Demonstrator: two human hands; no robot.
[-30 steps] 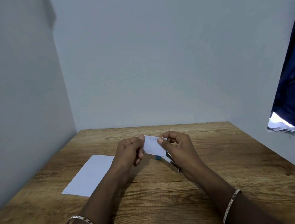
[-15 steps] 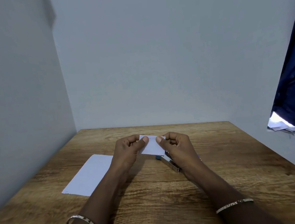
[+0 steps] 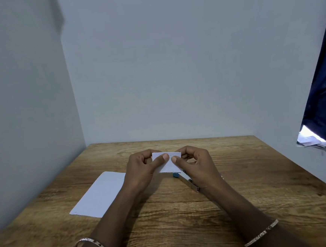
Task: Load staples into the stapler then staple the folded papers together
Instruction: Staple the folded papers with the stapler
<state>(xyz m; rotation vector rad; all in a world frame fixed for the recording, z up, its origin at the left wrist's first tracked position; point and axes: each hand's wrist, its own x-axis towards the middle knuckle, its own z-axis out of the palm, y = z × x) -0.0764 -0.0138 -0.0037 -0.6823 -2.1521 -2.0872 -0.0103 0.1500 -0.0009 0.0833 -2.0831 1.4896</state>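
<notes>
While pinching the slip (image 3: 167, 163) with both thumbs now closer together, folding it smaller, leaving the stapler (image 3: 189, 182) lying below, unused.

Pinched between left hand (image 3: 142, 168) and right hand (image 3: 197, 165), above the table (image 3: 242, 195): folded paper (image 3: 167, 163). Directly beneath that folded paper and partly under the right hand, resting on the table: stapler (image 3: 188, 181). Left of the folded paper, flat on the table beyond the left hand: paper sheet (image 3: 99, 194).
</notes>
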